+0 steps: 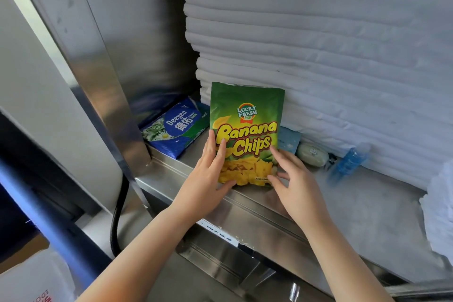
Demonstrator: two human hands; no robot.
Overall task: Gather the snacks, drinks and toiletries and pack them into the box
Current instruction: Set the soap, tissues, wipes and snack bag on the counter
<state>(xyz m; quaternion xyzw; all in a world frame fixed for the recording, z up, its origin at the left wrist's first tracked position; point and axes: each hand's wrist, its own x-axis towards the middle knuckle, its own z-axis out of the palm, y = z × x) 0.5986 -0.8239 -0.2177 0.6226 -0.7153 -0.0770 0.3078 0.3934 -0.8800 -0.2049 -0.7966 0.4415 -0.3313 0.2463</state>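
Scene: We are reaching across a steel counter (343,203) for a green banana chips bag (246,130). It is standing upright near the front edge and leaning back on a stack of white towels (318,44).
Left hand: Our left hand (208,174) is lying flat along the bag's left edge, fingers straight and thumb running under the bottom corner, not curled round it.
Right hand: Our right hand (294,179) is touching the lower right corner with fingers spread and loose, clamping nothing.
Also waiting: A blue wipes pack (175,127) is sitting at the counter's left end. A pale blue sachet (290,138), a soap bar (312,154) and a blue bottle (350,160) are lying along the towels to the right of the bag.
Doing it well: We are judging that a light squeeze from both sides, then a straight lift toward the front edge, is sparing the brittle chips and leaving the sachet behind undisturbed.
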